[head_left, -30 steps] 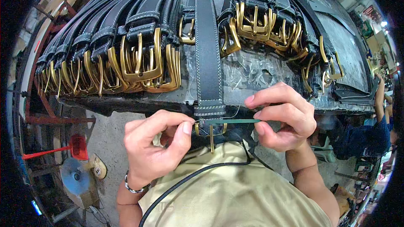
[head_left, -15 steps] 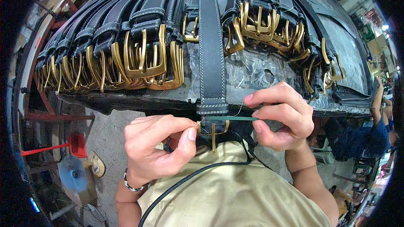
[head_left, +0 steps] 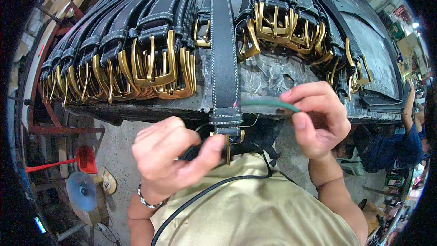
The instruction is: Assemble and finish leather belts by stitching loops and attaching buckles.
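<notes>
Compared with the frame half a second earlier, the left hand (head_left: 175, 155) has shifted a little toward the frame centre, its thumb now pressed under the brass buckle (head_left: 227, 141); the right hand (head_left: 314, 118) and its tool sit almost unchanged. The left fingers are curled shut around the buckle end of the black belt (head_left: 224, 64), thumb tip touching the buckle frame just left of the hanging prong. The right fingers are pinched together on a thin green rod (head_left: 268, 105), whose tip points left and meets the belt at its stitched keeper loop (head_left: 226, 118).

The belt's long axis runs vertically, from the top centre of the frame down to the bench edge (head_left: 136, 111); the rod lies nearly horizontal, crossing it at right angles. The loop lies directly left of the right fingertips and just above the left thumb, so both hands are about equally near.

Rows of finished belts with brass buckles (head_left: 150, 68) fan across the upper left and upper right. The rod's tip appears pinkish, perhaps glowing, but it is too small to tell. The left palm hides the lower part of the buckle, and the frame's top edge cuts off the belt's far end.
</notes>
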The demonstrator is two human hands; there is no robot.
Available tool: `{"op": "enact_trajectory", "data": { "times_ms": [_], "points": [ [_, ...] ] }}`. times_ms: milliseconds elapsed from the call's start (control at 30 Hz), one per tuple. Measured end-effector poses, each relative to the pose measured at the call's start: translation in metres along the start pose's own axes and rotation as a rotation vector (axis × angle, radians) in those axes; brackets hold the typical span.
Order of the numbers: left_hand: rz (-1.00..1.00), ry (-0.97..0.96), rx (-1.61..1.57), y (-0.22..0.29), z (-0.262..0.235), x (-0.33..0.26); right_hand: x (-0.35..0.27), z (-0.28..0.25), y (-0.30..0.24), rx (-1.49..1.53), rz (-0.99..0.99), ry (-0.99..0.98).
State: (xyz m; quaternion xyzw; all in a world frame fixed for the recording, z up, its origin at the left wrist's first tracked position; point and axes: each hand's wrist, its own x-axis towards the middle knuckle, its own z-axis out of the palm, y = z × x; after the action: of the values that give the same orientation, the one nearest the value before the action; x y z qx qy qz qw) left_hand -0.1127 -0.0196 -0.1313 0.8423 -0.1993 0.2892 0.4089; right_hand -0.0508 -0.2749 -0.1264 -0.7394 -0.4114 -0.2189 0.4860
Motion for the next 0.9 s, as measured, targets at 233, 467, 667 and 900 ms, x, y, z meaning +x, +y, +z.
{"op": "enact_trajectory", "data": {
  "times_ms": [233, 467, 667, 900],
  "points": [
    [0.112, -0.058, 0.301, 0.023, 0.038, 0.007, -0.003, 0.003, -0.005, 0.196, 0.213, 0.252],
    [0.057, -0.097, 0.116, 0.022, 0.03, 0.007, -0.005, -0.016, -0.001, 0.021, 0.06, 0.053],
    [-0.06, -0.064, -0.047, 0.018, 0.014, 0.0, 0.0, -0.018, 0.0, 0.016, 0.023, -0.111],
    [-0.096, -0.017, -0.041, 0.013, 0.007, -0.006, 0.0, -0.015, -0.001, -0.025, 0.007, -0.147]
  ]
}}
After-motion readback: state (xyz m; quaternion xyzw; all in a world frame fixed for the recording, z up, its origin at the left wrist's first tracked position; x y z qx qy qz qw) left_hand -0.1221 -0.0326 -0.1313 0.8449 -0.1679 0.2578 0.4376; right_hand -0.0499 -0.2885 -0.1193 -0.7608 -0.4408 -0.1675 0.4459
